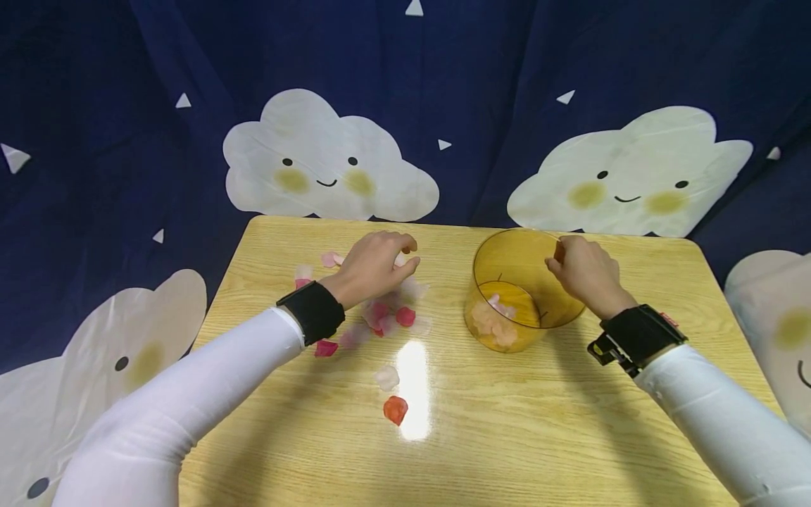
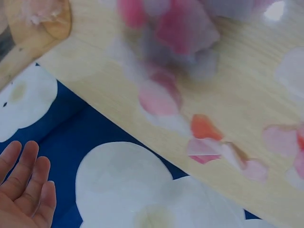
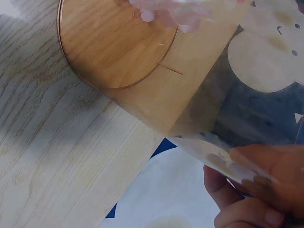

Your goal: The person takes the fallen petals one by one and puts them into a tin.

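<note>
My right hand (image 1: 586, 274) pinches the rim of a clear amber, round container (image 1: 507, 260) on the table. The right wrist view shows the thumb and curled fingers (image 3: 251, 209) on either side of its thin wall. Pale pink petals (image 1: 494, 324) lie in the container's bottom. My left hand (image 1: 374, 264) hovers over a scatter of petals, its fingers (image 2: 33, 180) relaxed and nothing visible between them. Under and around that hand are pink petals (image 1: 405, 316), white petals and deep pink ones, partly hidden by the hand and wrist.
A red petal (image 1: 395, 409) and a white petal (image 1: 387, 378) lie apart, nearer the front of the wooden table (image 1: 507, 436). Behind the table's far edge hangs a dark blue curtain (image 1: 481, 84) with smiling clouds. A black band circles each wrist.
</note>
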`<state>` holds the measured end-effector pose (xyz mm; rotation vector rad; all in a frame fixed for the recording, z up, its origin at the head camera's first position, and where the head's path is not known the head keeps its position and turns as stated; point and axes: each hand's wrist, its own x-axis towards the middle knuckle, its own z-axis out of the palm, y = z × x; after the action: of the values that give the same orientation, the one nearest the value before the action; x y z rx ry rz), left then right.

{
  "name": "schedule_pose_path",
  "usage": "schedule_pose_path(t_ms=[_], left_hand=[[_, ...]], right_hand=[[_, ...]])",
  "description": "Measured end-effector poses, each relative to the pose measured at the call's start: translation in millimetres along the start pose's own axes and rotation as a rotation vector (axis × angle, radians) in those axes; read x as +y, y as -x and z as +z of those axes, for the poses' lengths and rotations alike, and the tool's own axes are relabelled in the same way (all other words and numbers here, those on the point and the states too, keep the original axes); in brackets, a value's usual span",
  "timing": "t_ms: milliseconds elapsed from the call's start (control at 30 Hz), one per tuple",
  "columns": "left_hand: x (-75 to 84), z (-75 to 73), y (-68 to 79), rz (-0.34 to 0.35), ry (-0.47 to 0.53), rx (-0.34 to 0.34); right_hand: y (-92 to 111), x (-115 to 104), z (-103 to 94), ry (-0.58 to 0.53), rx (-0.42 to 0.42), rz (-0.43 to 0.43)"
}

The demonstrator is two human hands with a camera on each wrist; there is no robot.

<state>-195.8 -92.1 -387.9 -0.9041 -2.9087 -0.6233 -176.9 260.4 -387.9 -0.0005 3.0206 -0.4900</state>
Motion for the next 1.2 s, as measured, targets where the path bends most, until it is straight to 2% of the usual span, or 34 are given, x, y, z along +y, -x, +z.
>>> schedule_pose_path(t_ms=[200, 500, 767, 1000, 1200], left_hand=[[-14.9, 5.9, 6.9, -0.043, 0.002, -0.02], [-30.5, 21.6, 9.7, -0.121, -0.006, -0.052], [-38.4, 37.7, 6.8, -0.107, -0.041, -0.092], [-41.6, 47.4, 5.1, -0.119, -0.064, -0.161], [-45.0, 58.6, 4.7, -0.083, -0.138, -0.166]], right_hand=[[0.2, -1.0, 0.0, -0.001, -0.004, 0.002], [1.1, -0.4, 0.3, 0.005, 0.005, 0.006], [0.0, -0.7, -0.1, 0.002, 0.004, 0.014], [0.5, 1.2, 1.5, -0.001, 0.01, 0.012], [0.8, 1.9, 1.4, -0.003, 0.007, 0.009]])
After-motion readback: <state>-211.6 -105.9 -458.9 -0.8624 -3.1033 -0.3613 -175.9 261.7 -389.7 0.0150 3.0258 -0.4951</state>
